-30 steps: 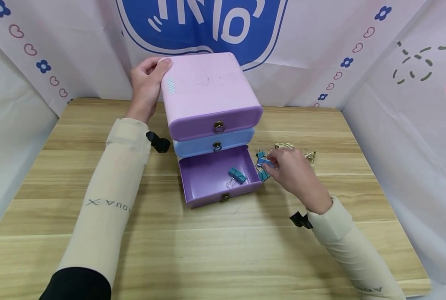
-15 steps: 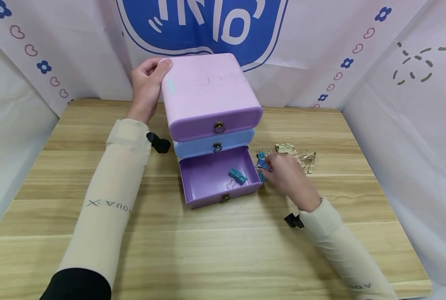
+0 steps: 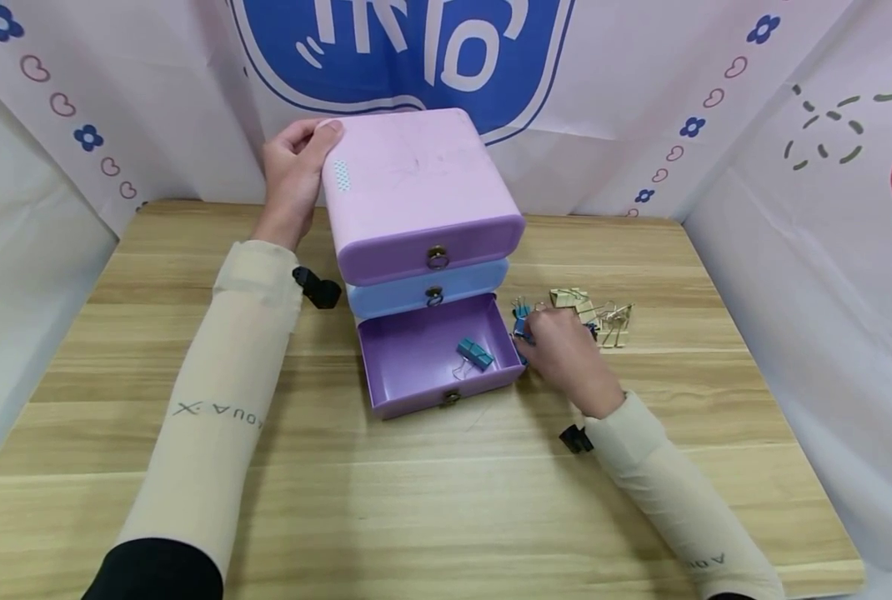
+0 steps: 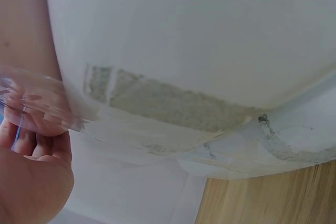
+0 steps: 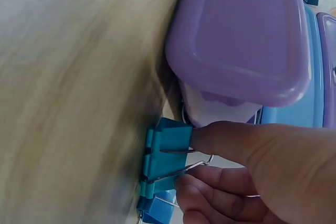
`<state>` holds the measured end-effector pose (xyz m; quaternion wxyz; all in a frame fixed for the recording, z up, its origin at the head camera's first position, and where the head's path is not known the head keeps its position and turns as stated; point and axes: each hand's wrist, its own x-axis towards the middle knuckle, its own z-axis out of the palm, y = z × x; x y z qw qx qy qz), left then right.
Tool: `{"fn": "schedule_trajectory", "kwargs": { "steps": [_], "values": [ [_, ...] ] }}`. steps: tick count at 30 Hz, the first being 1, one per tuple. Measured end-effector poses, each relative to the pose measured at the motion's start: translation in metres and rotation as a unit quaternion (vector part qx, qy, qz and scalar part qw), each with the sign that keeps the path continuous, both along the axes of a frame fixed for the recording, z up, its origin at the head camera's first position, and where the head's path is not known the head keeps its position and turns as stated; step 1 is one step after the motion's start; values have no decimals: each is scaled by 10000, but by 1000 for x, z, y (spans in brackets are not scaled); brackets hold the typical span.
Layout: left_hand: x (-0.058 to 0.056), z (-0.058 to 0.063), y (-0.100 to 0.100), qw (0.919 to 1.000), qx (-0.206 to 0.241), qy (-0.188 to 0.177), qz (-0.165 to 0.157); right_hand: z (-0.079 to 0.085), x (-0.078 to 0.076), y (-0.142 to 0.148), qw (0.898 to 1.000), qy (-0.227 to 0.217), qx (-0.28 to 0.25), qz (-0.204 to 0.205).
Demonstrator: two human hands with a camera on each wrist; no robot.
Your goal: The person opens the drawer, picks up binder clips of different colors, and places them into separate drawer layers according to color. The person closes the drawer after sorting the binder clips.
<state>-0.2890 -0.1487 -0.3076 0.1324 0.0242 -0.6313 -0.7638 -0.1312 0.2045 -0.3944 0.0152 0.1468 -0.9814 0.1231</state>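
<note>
A small chest of drawers (image 3: pixel 416 175), pink on top, stands at the back middle in the head view. My left hand (image 3: pixel 292 179) grips its rear left corner, thumb on top. The purple bottom drawer (image 3: pixel 401 358) is pulled out, with a teal binder clip (image 3: pixel 476 353) lying inside. Just right of that drawer, my right hand (image 3: pixel 566 354) is low over a group of clips. In the right wrist view its thumb and fingers pinch a teal binder clip (image 5: pixel 170 153) close to the tabletop, beside a blue binder clip (image 5: pixel 157 209).
Several gold binder clips (image 3: pixel 570 297) lie on the wooden table (image 3: pixel 446 508) beyond my right hand, with a dark blue one among them. The blue middle drawer (image 3: pixel 386 297) and purple top drawer (image 3: pixel 386 262) are pushed in. A printed cloth (image 3: pixel 596 125) hangs behind.
My right hand has moved slightly left and toward me, lower beside the open drawer, uncovering more of the gold clips. The left hand keeps its grip on the chest.
</note>
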Motion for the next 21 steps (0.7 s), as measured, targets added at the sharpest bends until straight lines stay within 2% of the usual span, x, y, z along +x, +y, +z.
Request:
{"fn": "schedule_trajectory", "kwargs": {
  "steps": [13, 21],
  "values": [
    [-1, -2, 2, 9998, 122, 144, 27, 4, 6, 0, 9998, 50, 182, -99],
    [-2, -2, 1, 9999, 81, 139, 50, 6, 5, 9, 10000, 75, -20, -49]
  ]
}}
